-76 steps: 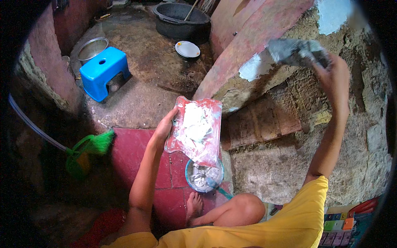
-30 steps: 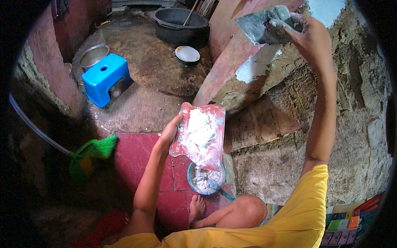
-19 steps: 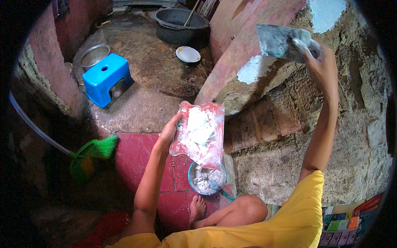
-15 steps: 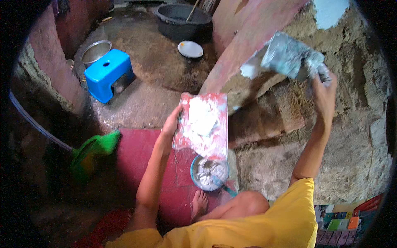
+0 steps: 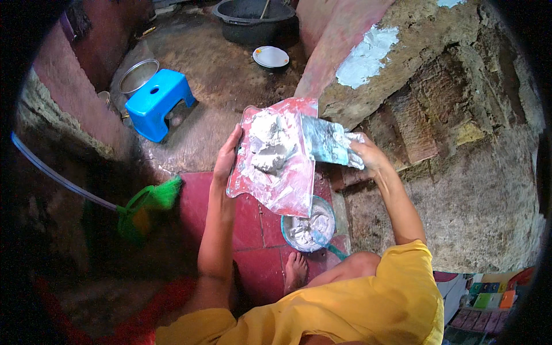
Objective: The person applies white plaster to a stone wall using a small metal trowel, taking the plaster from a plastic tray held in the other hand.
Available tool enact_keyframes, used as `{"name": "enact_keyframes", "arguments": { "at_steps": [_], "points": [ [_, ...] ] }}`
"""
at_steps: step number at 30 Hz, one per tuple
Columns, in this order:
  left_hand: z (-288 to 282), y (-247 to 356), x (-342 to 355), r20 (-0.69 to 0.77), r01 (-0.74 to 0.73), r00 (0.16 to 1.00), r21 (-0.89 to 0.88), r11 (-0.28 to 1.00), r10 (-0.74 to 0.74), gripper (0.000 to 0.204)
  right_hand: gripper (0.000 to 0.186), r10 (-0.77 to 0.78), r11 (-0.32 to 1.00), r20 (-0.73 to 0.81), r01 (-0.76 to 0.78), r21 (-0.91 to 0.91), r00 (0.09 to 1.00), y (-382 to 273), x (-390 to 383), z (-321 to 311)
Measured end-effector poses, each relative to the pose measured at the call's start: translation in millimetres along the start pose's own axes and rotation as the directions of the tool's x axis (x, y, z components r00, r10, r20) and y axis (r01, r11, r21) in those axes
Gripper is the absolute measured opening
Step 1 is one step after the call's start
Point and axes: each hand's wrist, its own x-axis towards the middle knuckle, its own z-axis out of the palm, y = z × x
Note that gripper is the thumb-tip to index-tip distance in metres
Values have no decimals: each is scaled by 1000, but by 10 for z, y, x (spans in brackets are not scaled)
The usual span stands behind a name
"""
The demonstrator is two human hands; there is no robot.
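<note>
Left hand [image 5: 225,160] grips board [image 5: 290,198] by its left edge, likely keeping paste [image 5: 268,129] face up; your right hand [image 5: 371,156] grasps scraper [image 5: 325,141] at its right edge.

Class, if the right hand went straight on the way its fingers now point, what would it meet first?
Probably the red board, with the right hand's scraper leading; the blade overlaps its edge in view, though contact is unclear.

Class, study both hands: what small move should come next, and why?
Probably slide the scraper left across the red board to gather white paste: the right hand holds the scraper at the board's right edge, the left hand supports the board, with paste heaped between.
</note>
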Motion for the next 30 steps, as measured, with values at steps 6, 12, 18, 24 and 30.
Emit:
{"name": "enact_keyframes", "arguments": {
  "at_steps": [6,12,18,24,30],
  "points": [
    [109,-62,32,-612,91,764,416,905,205,34,33,112,958,-107,-136,-252,988,267,-126,-538],
    [40,127,-19,-620,90,723,522,848,305,34,22,-329,855,-534,5,-519,779,-494,-692,-285],
    [-179,57,-28,-603,57,752,462,885,267,34,20,-943,326,-311,492,-807,114,-1027,-648,-3],
    [3,-22,26,-599,70,765,444,893,238,34,23,-973,179,-226,499,-848,-35,-1421,-353,300],
    [108,-31,15,-621,102,707,564,820,339,35,23,-989,101,-142,520,-848,-40,-1509,-145,325]
  ]
}}
